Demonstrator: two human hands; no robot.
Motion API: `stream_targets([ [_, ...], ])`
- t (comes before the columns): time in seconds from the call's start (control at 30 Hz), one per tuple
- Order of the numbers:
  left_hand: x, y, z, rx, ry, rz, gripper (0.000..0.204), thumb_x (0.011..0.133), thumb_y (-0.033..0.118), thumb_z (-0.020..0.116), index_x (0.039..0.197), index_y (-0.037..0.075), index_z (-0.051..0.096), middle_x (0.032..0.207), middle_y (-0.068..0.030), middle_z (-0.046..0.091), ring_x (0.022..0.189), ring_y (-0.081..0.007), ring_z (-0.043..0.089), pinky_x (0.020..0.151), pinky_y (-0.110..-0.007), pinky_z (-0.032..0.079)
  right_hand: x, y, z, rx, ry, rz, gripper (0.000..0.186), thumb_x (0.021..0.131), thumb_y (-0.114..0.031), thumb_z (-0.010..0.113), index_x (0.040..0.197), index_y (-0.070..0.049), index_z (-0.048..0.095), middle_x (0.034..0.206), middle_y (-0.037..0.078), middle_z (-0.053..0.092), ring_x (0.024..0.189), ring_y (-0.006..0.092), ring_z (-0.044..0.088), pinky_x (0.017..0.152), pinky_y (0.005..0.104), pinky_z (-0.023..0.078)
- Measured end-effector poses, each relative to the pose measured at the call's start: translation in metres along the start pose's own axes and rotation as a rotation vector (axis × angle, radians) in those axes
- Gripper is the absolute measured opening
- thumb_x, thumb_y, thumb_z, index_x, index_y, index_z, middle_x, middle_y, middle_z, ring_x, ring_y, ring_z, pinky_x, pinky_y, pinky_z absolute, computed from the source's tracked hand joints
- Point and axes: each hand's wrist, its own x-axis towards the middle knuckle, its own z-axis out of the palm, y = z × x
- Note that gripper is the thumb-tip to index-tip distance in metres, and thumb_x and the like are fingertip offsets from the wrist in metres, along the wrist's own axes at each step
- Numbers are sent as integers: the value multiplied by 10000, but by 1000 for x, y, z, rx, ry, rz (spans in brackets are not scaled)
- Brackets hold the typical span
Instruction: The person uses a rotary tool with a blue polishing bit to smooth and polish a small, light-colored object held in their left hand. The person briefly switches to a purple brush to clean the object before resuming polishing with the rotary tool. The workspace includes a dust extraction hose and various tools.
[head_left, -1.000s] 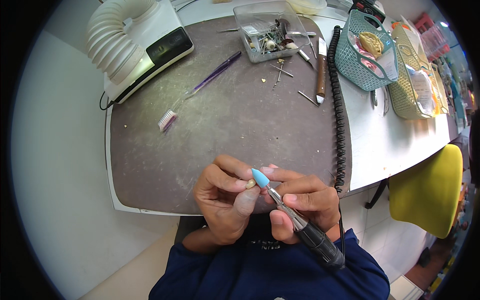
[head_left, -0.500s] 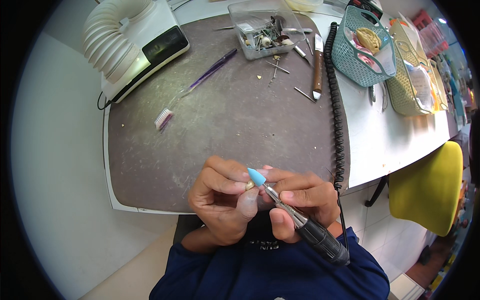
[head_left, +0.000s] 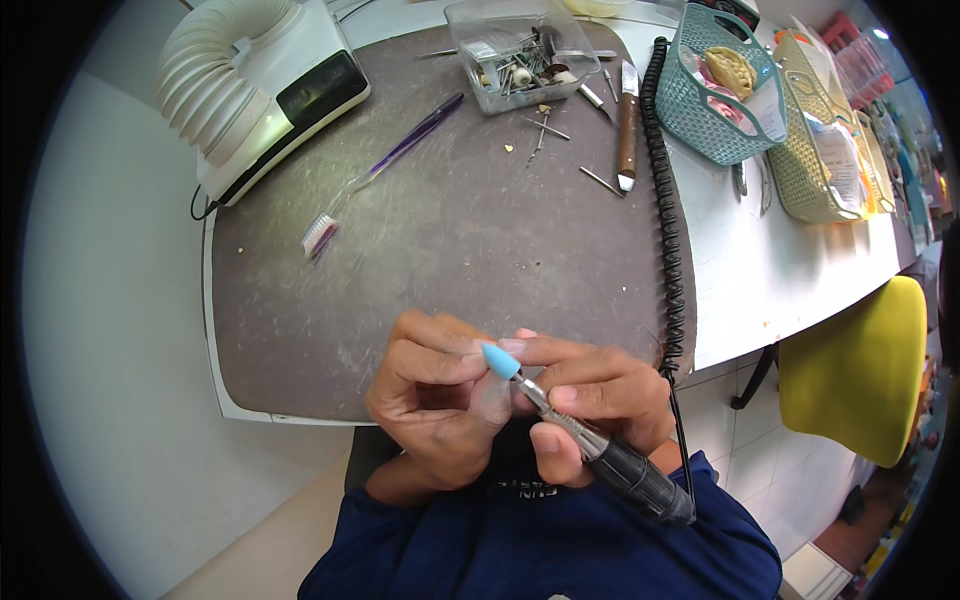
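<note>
Gripping a black-and-silver rotary handpiece (head_left: 632, 473) at five o'clock with the right hand (head_left: 610, 395), closing around the slim metal neck as on a pen, probably for fine control of the working end. Aiming the blue cone tip (head_left: 500, 361) of that handpiece toward ten o'clock, right at the fingertips of the left hand (head_left: 430, 395) at seven o'clock. Pinching narrowly there with thumb and fingers, yet hiding any held piece behind the cone: impossible to tell its presence. Bringing both hands close together over the near edge of the grey-brown mat (head_left: 430, 270), likely for steadying one against the other. Running the coiled black cord (head_left: 668, 220) along the mat's two o'clock side, seemingly for keeping slack aside. Seeing a purple-handled brush (head_left: 415, 135) lying between ten and eleven o'clock, within easy reach. Spotting a wooden-handled knife (head_left: 627, 140) between one and two o'clock, and at twelve a clear box (head_left: 510, 101) containing small bits, presumably to stop them rolling off. Standing a white machine (head_left: 300, 110) with a ribbed hose (head_left: 205, 105) toward half past ten, and a teal basket (head_left: 715, 135) toward half past one, perhaps for sparing the middle
</note>
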Motion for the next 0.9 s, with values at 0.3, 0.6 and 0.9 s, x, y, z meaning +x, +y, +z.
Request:
stream_targets([
  [0.3, 0, -1, 1, 1, 1, 18, 221, 808, -74, 717, 913, 39, 559, 960, -103, 559, 818, -136, 601, 722, -269, 539, -2, 1, 1, 10, 53, 12, 315, 791, -1, 749, 1039, 19, 556, 917, 189, 660, 975, 380, 697, 882, 497, 570],
  [0.6, 0, 0, 0, 55, -8, 32, 250, 778, -100, 732, 906, 35, 565, 956, -100, 560, 812, -137, 597, 719, -275, 535, -1, 3, 0, 33, 58, 20, 298, 793, 3, 744, 1027, 20, 560, 907, 186, 660, 972, 369, 700, 877, 487, 574],
  [0.9, 1, 1, 3, 66, -5, 15, 235, 790, -97, 721, 901, 34, 560, 945, -102, 560, 804, -139, 607, 728, -283, 547, 3, 0, 0, 7, 67, 46, 294, 785, 0, 756, 1011, 28, 569, 889, 191, 664, 938, 354, 712, 850, 469, 587],
])
